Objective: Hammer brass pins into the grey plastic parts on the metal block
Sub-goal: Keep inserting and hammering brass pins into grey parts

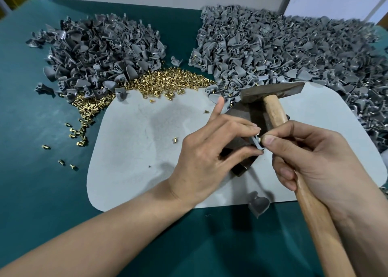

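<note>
Left hand (205, 157) is pinching a grey part (257, 144) over the metal block (237, 117). Right hand (315, 161) is gripping the hammer (275, 109) and touching a brass pin (259, 139).

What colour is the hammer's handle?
Light tan bare wood. The hammer handle shows best in the head view, gripped by the right hand.

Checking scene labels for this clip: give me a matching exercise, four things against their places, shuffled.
1 hammer
2 brass pin heap
3 held grey part
4 lone grey part

a at the near edge of the mat
b gripped by the right hand
c between the left grey heap and right grey heap
d pinched by the left hand at the metal block

Pairs: 1-b, 2-c, 3-d, 4-a
</note>
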Motion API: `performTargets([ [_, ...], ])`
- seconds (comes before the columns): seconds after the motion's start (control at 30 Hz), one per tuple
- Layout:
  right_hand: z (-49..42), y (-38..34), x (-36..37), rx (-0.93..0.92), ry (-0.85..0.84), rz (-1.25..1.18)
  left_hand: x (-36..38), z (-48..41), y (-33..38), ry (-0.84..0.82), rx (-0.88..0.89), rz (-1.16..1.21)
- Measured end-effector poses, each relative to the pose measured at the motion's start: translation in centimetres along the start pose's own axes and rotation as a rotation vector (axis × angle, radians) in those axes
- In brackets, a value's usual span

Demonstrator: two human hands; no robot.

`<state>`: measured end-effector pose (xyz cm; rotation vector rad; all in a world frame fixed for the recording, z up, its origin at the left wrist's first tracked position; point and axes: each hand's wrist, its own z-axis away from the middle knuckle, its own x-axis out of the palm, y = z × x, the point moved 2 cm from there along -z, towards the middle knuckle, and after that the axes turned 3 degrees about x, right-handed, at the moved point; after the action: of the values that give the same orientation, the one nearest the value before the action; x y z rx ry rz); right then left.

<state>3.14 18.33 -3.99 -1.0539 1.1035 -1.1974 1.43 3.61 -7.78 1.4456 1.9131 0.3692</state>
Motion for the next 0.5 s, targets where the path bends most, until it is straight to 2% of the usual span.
performTargets([
  [0.5, -0.08, -0.53, -0.49, 0.079, -0.114, -0.051, 0.06, 0.18, 0.13, -0.015, 0.061, -0.002],
])
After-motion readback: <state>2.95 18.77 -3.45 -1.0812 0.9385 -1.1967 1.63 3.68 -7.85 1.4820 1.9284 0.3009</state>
